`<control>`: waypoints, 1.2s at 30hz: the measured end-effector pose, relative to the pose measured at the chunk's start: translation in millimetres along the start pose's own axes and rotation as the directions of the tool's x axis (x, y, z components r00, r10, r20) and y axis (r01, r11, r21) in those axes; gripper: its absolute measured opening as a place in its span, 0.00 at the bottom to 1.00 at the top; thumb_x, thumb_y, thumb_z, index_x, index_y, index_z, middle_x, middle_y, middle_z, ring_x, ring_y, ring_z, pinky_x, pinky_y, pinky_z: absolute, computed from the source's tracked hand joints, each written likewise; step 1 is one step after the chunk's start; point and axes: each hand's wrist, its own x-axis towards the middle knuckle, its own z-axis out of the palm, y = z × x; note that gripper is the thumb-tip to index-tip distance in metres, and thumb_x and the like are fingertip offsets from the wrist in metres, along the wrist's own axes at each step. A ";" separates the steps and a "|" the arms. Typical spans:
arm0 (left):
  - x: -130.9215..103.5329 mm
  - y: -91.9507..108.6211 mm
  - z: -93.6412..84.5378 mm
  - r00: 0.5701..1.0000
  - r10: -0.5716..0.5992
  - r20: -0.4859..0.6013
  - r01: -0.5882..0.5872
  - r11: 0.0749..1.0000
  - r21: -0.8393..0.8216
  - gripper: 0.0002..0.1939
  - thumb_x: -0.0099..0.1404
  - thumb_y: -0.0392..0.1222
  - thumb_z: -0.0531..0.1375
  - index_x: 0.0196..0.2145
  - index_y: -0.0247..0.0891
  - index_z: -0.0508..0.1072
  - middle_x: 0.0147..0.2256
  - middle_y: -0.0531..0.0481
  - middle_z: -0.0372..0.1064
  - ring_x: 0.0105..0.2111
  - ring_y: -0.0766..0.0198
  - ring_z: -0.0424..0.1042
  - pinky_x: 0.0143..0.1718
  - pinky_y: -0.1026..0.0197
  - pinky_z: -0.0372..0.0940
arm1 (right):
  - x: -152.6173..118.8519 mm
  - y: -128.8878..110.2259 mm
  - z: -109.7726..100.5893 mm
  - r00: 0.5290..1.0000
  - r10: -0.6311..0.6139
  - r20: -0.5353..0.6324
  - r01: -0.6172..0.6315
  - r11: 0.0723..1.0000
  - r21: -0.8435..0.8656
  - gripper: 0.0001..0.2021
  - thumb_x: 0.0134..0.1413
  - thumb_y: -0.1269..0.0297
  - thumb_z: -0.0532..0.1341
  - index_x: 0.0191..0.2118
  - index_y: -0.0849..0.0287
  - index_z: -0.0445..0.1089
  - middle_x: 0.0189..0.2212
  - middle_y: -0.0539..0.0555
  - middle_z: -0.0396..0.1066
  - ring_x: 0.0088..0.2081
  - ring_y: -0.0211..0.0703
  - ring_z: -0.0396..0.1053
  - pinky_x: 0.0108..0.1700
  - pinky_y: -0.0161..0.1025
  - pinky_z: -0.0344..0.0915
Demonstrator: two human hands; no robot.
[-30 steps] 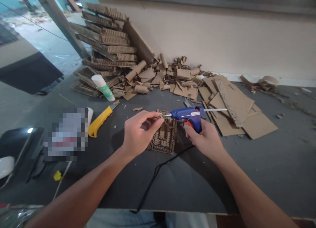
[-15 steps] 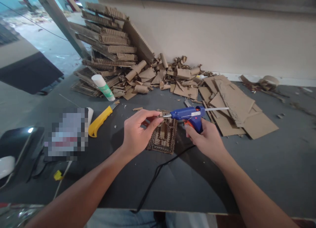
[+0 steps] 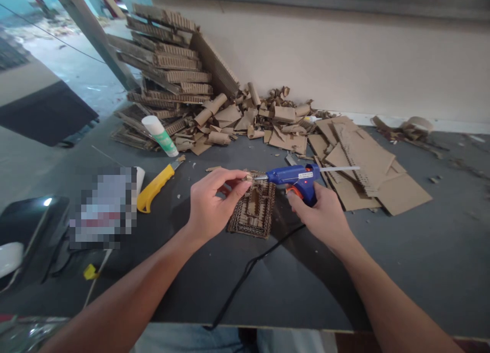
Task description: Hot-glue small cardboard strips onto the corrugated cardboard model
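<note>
Between the thumb and index finger of my left hand [image 3: 216, 200] is a small cardboard piece [image 3: 248, 177]. My right hand [image 3: 323, 212] is wrapped round the handle of a blue glue gun [image 3: 289, 176], its metal nozzle pointing left at the small piece. A white glue stick [image 3: 340, 168] sticks out of the gun's rear. Below both hands, a rectangular layered cardboard piece [image 3: 252, 215] with corrugated edges lies flat on the dark table [image 3: 291, 292]; my left fingers partly hide its upper left.
Stacked corrugated strips [image 3: 176, 62] and cardboard scraps [image 3: 245, 116] line the back. Flat sheets [image 3: 401, 190] lie right. On the left are a green-white glue tube [image 3: 161, 136], a yellow cutter [image 3: 156, 188] and a phone [image 3: 30, 225]. A black cord [image 3: 245, 274] runs toward the front edge.
The glue gun and my right hand have shifted slightly right, with the nozzle drawn back a little. My left hand has barely moved.
</note>
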 end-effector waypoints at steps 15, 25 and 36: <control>-1.0 0.4 0.6 0.982 -0.166 0.088 0.174 0.981 -0.083 0.07 0.65 0.41 0.66 0.40 0.37 0.80 0.32 0.50 0.78 0.28 0.68 0.75 0.29 0.68 0.70 | 1.9 -0.6 1.2 0.998 -0.033 -0.053 0.027 0.994 -0.107 0.14 0.50 0.52 0.62 0.25 0.56 0.65 0.17 0.47 0.65 0.18 0.35 0.57 0.21 0.35 0.54; -0.6 0.7 1.1 0.943 -0.312 0.114 0.327 0.932 -0.154 0.07 0.63 0.43 0.67 0.38 0.40 0.81 0.31 0.51 0.78 0.28 0.67 0.75 0.29 0.67 0.70 | 0.1 -5.7 -0.1 1.000 -0.025 0.012 0.026 0.999 -0.023 0.14 0.52 0.52 0.61 0.30 0.59 0.68 0.18 0.50 0.70 0.15 0.34 0.59 0.19 0.34 0.54; -1.3 -16.4 4.1 0.856 -0.480 0.193 0.513 0.733 -0.446 0.11 0.60 0.47 0.70 0.40 0.41 0.82 0.28 0.49 0.76 0.19 0.71 0.64 0.19 0.64 0.64 | -1.4 -1.5 0.3 0.999 0.019 0.049 -0.023 0.996 0.082 0.13 0.53 0.53 0.63 0.33 0.60 0.68 0.19 0.49 0.69 0.17 0.35 0.62 0.19 0.34 0.56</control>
